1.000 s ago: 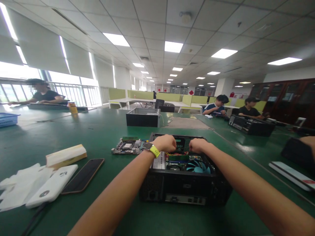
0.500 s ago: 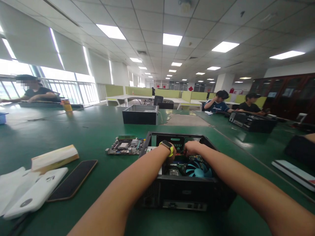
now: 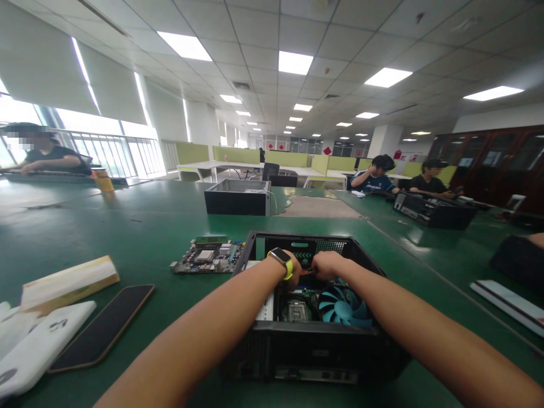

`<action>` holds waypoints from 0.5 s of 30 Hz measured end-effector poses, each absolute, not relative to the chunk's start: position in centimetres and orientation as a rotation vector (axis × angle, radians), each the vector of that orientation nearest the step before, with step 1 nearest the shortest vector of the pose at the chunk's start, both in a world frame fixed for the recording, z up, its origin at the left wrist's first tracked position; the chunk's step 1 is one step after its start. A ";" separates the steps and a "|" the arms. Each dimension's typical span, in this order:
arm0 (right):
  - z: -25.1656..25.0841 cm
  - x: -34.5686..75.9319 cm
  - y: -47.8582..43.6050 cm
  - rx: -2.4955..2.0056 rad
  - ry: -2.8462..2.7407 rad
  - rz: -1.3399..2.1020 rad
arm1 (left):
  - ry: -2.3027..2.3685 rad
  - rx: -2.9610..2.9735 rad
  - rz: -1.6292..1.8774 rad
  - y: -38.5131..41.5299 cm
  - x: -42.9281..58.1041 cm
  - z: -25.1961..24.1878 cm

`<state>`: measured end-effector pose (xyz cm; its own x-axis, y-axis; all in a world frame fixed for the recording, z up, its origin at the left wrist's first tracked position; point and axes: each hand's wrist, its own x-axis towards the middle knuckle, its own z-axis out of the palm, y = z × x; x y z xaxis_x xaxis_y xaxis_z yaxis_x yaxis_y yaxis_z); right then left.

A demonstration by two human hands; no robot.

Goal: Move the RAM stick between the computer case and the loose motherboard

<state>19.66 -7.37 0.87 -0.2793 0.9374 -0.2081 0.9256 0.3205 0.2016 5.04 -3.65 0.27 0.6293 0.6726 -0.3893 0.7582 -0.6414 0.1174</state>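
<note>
An open black computer case [image 3: 314, 345] lies in front of me on the green table. Both of my hands reach inside it, close together near its far wall. My left hand [image 3: 292, 265], with a yellow-strapped watch [image 3: 281, 258] on the wrist, is curled in, its fingertips hidden. Fingers bent into a grip, my right hand [image 3: 328, 264] sits just to the right of it. Thin red cables [image 3: 306, 272] run between the two hands and appear pinched in both. Below them are a blue fan [image 3: 343, 306] and part of a circuit board [image 3: 297, 310].
Left of the case lies a loose motherboard [image 3: 207, 255]. A dark phone [image 3: 106, 326], a white device [image 3: 46, 345] and a paper packet [image 3: 72, 281] are further left. Another case [image 3: 237, 202] stands behind. Other people sit at the table's far left and right.
The view has shifted slightly, so the table items at left sit further left and lower. My hands are still together in the case, the right a little nearer the left.
</note>
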 end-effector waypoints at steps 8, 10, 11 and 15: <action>1.3 19.2 -8.1 1.753 2.286 0.050 | 1.165 2.481 -0.703 -5.9 5.6 2.6; 2.1 19.6 -8.1 1.801 2.282 0.034 | 1.108 2.534 -0.595 -6.2 4.8 5.1; 2.7 19.8 -8.2 1.826 2.284 0.025 | 1.057 2.576 -0.494 -6.3 3.8 6.6; 6.4 19.0 -10.9 1.951 2.448 0.047 | 0.808 2.594 0.536 -6.7 -3.1 11.5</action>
